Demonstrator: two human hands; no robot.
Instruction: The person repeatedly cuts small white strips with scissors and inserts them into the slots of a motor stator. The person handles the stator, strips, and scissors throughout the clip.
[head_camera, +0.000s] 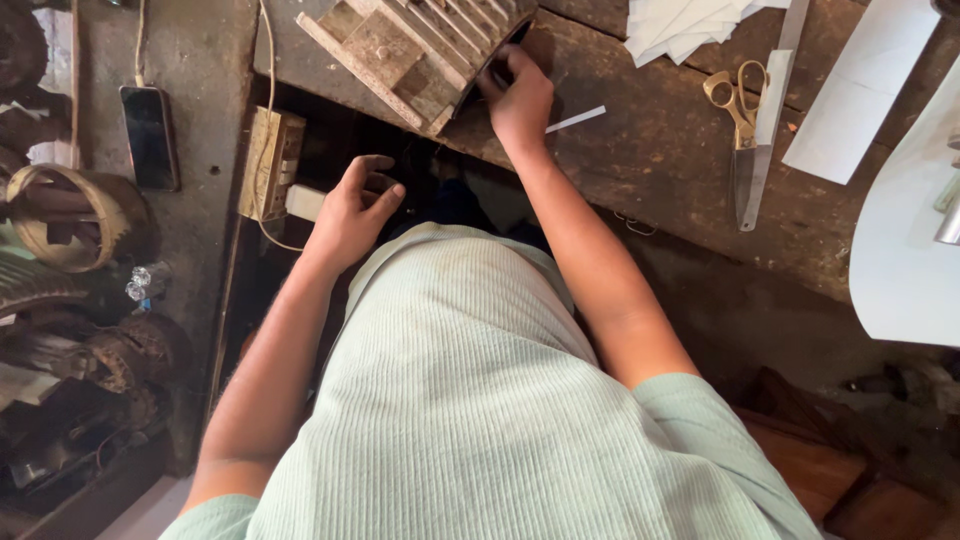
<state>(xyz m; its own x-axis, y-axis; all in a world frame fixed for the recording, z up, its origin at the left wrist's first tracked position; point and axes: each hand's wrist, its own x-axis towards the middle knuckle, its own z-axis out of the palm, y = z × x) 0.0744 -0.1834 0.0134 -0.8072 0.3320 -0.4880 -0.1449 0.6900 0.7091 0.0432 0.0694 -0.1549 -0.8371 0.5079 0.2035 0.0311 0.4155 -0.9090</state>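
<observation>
Finned metal housing (420, 45): sits at the table's (650, 170) near-left corner, tilted, its end overhanging the dark gap below the edge.
Look of it: dusty grey-brown casting, parallel ribs along the top, a flat plate on one side, black opening at the end facing me. Worn and grimy; it looks heavy to me.
Right hand (518, 95): at the housing's open end, fingers curled into or against the rim. I read the grip as closed on that rim, though the fingertips are hidden.
Left hand (352, 212): hangs over the gap off the table's edge, fingers loosely apart, holding nothing. Nearest thing is the cream switch box (272, 160) with its white plug.
Doing it well, my judgement: keep the housing's weight on the table rather than on the overhang; bring the free hand under the ribbed side before turning it; keep fingers off the opening's edges.
White paper strip (575, 119): lies just beside the right wrist, on the table.
Scissors (740, 110): brass handles, farther right, lying beside a long metal ruler (765, 130).
Paper sheets (680, 25): far edge and right side.
Phone (149, 135): on the left ledge, cable attached.
</observation>
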